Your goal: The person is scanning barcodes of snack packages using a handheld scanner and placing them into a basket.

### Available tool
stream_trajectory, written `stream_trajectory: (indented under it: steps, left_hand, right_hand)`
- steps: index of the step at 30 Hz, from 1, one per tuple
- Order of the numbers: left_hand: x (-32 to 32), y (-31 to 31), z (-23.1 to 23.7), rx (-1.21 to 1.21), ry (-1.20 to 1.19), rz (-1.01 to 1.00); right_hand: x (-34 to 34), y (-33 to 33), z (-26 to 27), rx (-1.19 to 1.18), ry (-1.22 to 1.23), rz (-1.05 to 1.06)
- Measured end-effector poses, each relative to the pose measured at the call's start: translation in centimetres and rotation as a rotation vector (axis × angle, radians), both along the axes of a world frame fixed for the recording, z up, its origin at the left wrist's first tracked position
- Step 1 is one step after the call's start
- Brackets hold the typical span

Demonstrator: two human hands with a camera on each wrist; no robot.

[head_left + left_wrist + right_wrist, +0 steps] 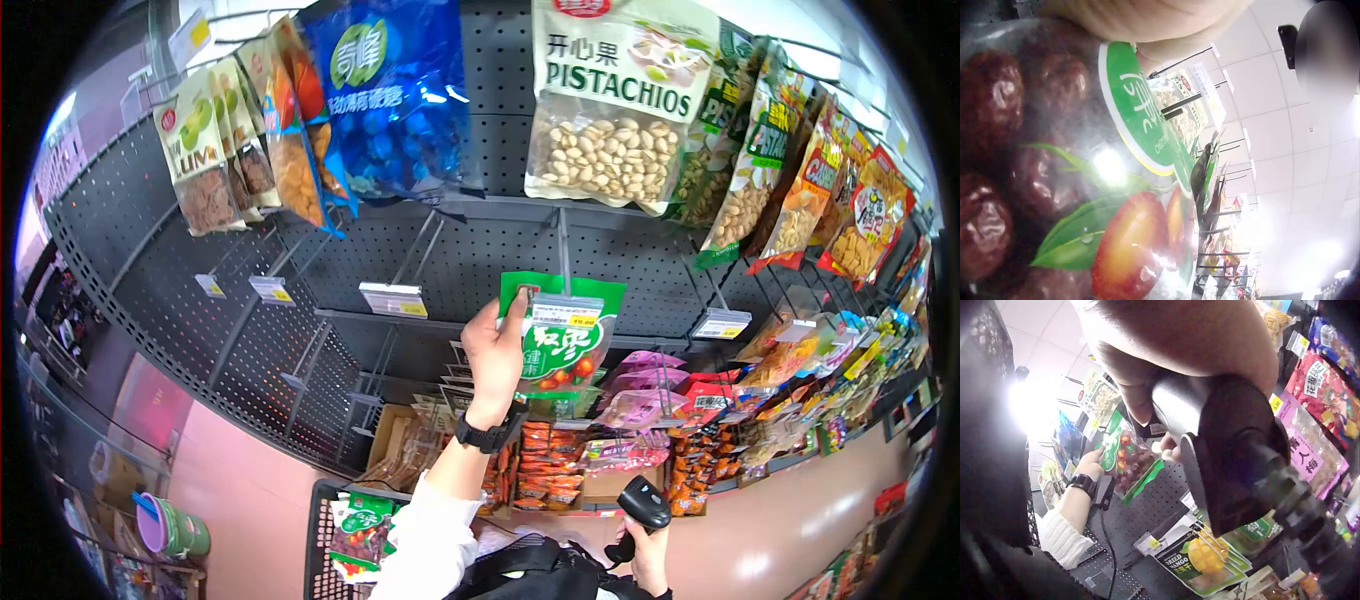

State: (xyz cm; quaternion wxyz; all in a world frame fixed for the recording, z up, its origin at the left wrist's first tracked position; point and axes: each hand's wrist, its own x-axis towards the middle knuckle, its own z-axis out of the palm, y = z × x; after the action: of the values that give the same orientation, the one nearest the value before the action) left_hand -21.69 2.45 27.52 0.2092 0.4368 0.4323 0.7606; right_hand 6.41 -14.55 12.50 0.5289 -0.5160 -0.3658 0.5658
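My left hand (494, 350) grips the left edge of a green bag of red dates (560, 370), thumb along its upper front. The bag is at the end of a metal display hook (564, 250), and a price tag (580, 318) overlaps its upper part. In the left wrist view, dried dates (994, 81) show through the bag's clear plastic. Low at the right, my right hand (650, 556) holds a black barcode scanner (645, 504) by its handle. The right wrist view shows the scanner (1235, 419) close up, with fingers wrapped round it.
Above hang a pistachio bag (608, 150) and a blue candy bag (390, 110). Hooks with price tags (393, 299) project from the perforated panel (320, 270). Below left stands a black basket (320, 515) holding green date bags (362, 530). Snack packs (690, 475) fill the lower right shelves.
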Motion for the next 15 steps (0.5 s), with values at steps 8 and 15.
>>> stream_trajectory:
  steps: [8,15]
  left_hand:
    - [-0.9,5.8,-1.0,-0.073,0.124,0.165]
    - [-3.0,-6.5,-10.5,0.03,0.389,0.355]
  right_hand:
    - [-1.8,-1.4,0.4,-0.06,-0.062,-0.016]
    - [-4.0,-0.5,-0.2,-0.084,-0.25,0.162]
